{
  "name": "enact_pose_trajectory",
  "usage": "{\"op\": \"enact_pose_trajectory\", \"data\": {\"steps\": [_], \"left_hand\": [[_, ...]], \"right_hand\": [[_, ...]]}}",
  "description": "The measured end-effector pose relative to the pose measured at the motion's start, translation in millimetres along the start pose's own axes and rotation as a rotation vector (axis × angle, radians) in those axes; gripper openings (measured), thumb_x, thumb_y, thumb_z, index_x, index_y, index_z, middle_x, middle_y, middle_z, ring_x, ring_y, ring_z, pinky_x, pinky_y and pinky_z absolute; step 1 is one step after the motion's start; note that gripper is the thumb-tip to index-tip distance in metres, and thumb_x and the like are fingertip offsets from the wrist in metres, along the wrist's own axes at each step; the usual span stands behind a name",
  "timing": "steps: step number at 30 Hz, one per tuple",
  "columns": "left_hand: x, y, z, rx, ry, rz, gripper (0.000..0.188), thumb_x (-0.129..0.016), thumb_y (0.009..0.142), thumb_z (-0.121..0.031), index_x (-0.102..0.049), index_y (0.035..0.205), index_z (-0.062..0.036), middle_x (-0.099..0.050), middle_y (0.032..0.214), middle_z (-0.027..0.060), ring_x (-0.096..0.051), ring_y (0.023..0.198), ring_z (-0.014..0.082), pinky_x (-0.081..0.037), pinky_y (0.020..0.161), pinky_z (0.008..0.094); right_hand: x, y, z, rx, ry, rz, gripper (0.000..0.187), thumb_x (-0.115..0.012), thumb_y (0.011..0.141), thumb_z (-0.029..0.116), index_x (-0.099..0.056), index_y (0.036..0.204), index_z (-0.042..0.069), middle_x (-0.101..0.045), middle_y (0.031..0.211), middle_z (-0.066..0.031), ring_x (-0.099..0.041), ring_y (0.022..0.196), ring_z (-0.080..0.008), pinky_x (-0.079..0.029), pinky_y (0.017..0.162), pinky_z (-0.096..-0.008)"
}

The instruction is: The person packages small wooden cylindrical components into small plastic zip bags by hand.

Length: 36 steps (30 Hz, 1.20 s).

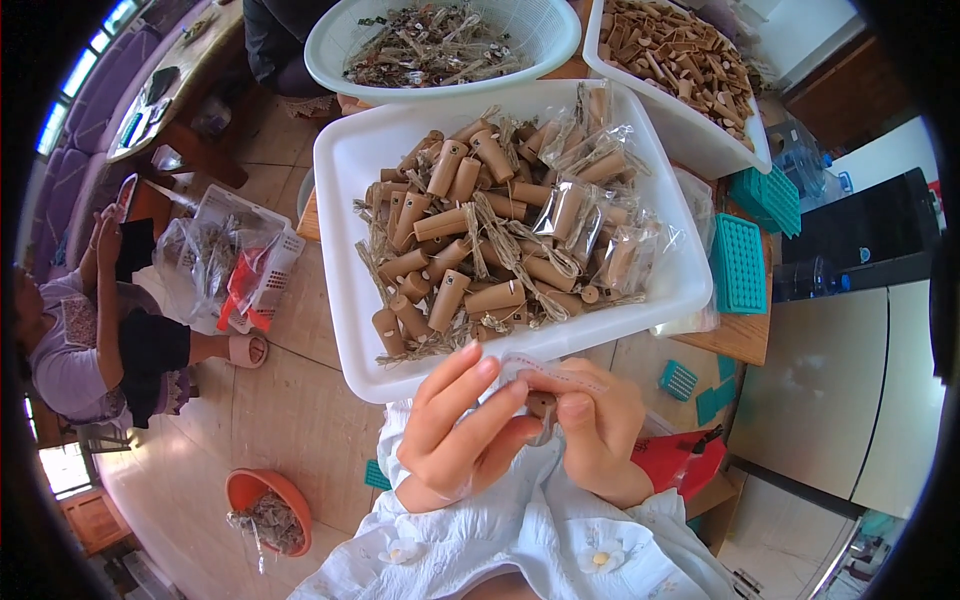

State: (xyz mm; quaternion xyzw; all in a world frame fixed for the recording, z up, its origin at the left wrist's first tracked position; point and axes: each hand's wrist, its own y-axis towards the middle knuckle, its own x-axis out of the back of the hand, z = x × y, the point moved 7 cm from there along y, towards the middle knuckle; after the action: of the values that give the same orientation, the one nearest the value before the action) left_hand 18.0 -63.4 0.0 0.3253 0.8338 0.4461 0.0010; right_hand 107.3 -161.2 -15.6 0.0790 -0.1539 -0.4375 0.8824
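In front of my lap, both hands work on a small clear plastic bag (550,370) with a printed strip along its edge. A brown wooden cylinder (541,404), only its end showing, sits in or behind the plastic. My right hand (604,430) is closed, with its thumb pressed on the bag. On the other side my left hand (460,430) pinches the bag, some fingers raised. Just beyond stands a white tub (365,372) of brown wooden cylinders (449,298) with bundles of twine-like cord (520,255). Bagged cylinders (568,212) lie on its right side.
Behind it are a pale green basket (330,75) of corded pieces and a white bin (668,135) of brown wooden pieces. Teal trays (740,265) stand on the right. An orange bucket (238,490) is on the floor. Another person (85,345) sits at left by a white crate (280,235).
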Motion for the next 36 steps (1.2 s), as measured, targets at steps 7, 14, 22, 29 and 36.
{"op": "enact_pose_trajectory", "data": {"steps": [7, 14, 22, 29, 36], "left_hand": [[-14, 4, 10, 0.193, -0.154, 0.230, 0.028, -0.071, 0.059, -0.002, -0.063, 0.086, 0.0004, -0.058, 0.095, 0.0130, -0.058, 0.087, 0.0288, -0.048, 0.076, 0.0327], [-19, 5, 0, 0.082, -0.026, 0.388, 0.028, -0.069, 0.054, 0.003, -0.062, 0.082, -0.0006, -0.059, 0.094, 0.0116, -0.058, 0.085, 0.0253, -0.048, 0.072, 0.0300], [-13, -2, 18, 0.337, -0.101, 0.331, 0.019, -0.062, 0.053, 0.007, -0.057, 0.070, 0.0003, -0.059, 0.079, 0.0097, -0.060, 0.075, 0.0212, -0.049, 0.063, 0.0271], [31, -6, 29, 0.370, -0.639, -0.584, 0.015, -0.034, 0.062, 0.011, -0.049, 0.065, 0.0051, -0.051, 0.069, 0.0148, -0.050, 0.052, 0.0217, -0.046, 0.053, 0.0333], [-13, -14, 27, 0.446, -0.736, 0.166, 0.018, -0.052, 0.076, -0.011, -0.051, 0.064, 0.0014, -0.048, 0.059, 0.0103, -0.047, 0.047, 0.0177, -0.038, 0.044, 0.0281]], "right_hand": [[2, -1, -2, -0.005, -0.099, 0.055, 0.018, -0.050, 0.083, 0.011, -0.059, 0.093, -0.001, -0.058, 0.077, -0.0111, -0.056, 0.060, -0.0220, -0.043, 0.053, -0.0277], [-7, -4, 4, 0.037, -0.397, 0.431, 0.013, -0.058, 0.072, 0.006, -0.054, 0.083, 0.000, -0.052, 0.073, -0.0103, -0.055, 0.066, -0.0254, -0.043, 0.055, -0.0329], [-6, -9, 11, 0.086, -0.439, 0.605, 0.013, -0.061, 0.070, 0.009, -0.054, 0.078, 0.001, -0.052, 0.070, -0.0088, -0.055, 0.064, -0.0246, -0.044, 0.055, -0.0328], [27, -7, 7, -0.041, -0.074, 0.262, 0.016, -0.055, 0.080, 0.016, -0.062, 0.086, 0.003, -0.055, 0.070, -0.0077, -0.053, 0.057, -0.0186, -0.041, 0.051, -0.0271], [27, -6, 2, -0.050, 0.196, 0.074, 0.023, -0.049, 0.085, 0.021, -0.064, 0.088, 0.004, -0.051, 0.062, -0.0061, -0.045, 0.049, -0.0126, -0.032, 0.045, -0.0233]]}}
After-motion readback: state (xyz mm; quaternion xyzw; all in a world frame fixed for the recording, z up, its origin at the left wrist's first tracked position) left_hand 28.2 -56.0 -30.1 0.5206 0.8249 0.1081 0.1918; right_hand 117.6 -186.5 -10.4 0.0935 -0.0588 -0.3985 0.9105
